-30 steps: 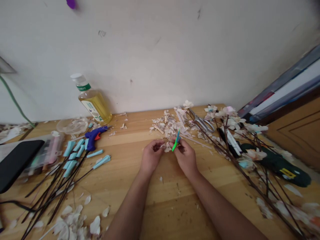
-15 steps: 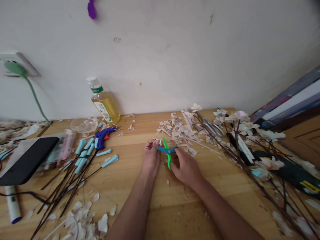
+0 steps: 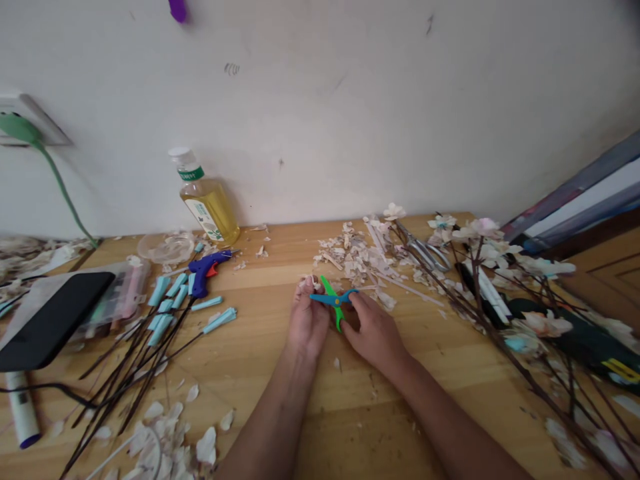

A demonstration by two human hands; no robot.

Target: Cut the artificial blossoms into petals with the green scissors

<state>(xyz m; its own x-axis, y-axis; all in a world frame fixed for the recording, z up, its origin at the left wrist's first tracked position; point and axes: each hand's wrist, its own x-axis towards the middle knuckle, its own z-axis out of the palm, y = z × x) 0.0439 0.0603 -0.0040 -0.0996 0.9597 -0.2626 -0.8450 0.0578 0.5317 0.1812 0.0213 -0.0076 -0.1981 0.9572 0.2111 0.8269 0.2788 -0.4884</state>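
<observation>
In the middle of the wooden table, my right hand (image 3: 375, 328) grips a pair of scissors (image 3: 337, 301) with one blue and one green half, fingers in the handles and blades spread apart. My left hand (image 3: 306, 315) is closed, pinching a small pale petal-like piece (image 3: 311, 283) just left of the blades. The exact shape of that piece is hard to make out. A heap of pale paper scraps (image 3: 350, 253) lies just beyond both hands.
To the left are a blue glue gun (image 3: 204, 272), light-blue paper-wrapped stems (image 3: 163, 320), a phone (image 3: 57, 320) and a bottle of yellow liquid (image 3: 210, 207). Loose petals (image 3: 165, 440) lie at front left. Flower branches (image 3: 480, 320) and pliers (image 3: 425, 250) occupy the right.
My left hand has turned, its palm side showing more. The scissors' blades sit a little closer together. The whole view has shifted slightly.
</observation>
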